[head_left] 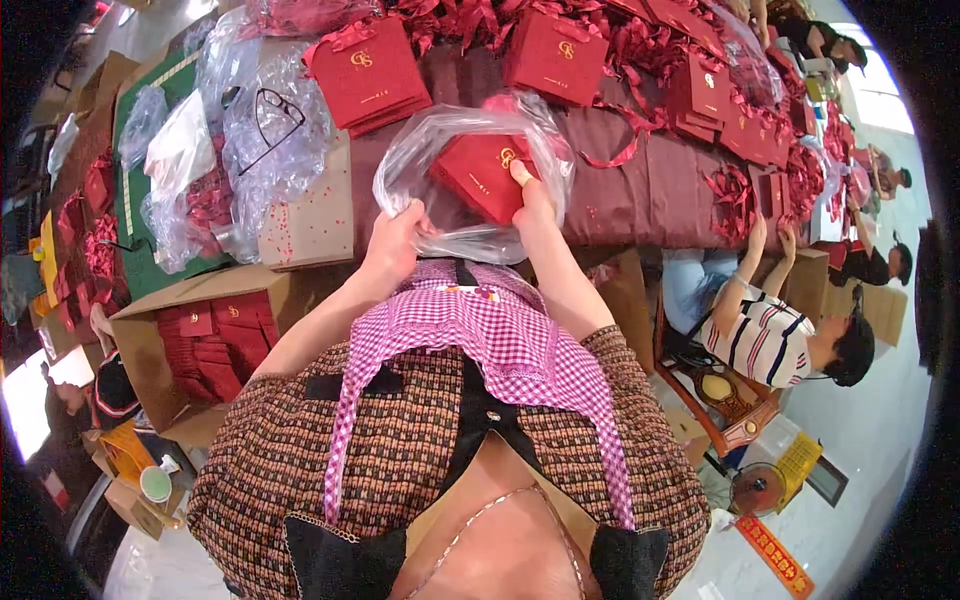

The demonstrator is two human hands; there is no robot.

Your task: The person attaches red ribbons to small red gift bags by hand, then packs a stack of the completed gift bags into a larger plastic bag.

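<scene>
A clear plastic bag [395,165] stands open on the maroon-covered table in front of me. My left hand [400,238] is closed on the near left edge of the bag, its fingers bunched on the film. Inside the bag's mouth, my right hand [533,200] grips a red gift bag [470,172] with a gold emblem, thumb on its front face. The gift bag lies tilted within the plastic. How many pieces are in the right hand's grip I cannot tell. Beyond the plastic bag stand stacks of similar red gift bags [365,72] with ribbon handles.
More red gift bags [558,58] and ribbons cover the table's far side. Crumpled clear plastic [275,130] and a pair of glasses [278,118] lie on the left. An open cardboard box [190,290] of red bags stands at my left. A co-worker in a striped shirt [765,335] sits at right.
</scene>
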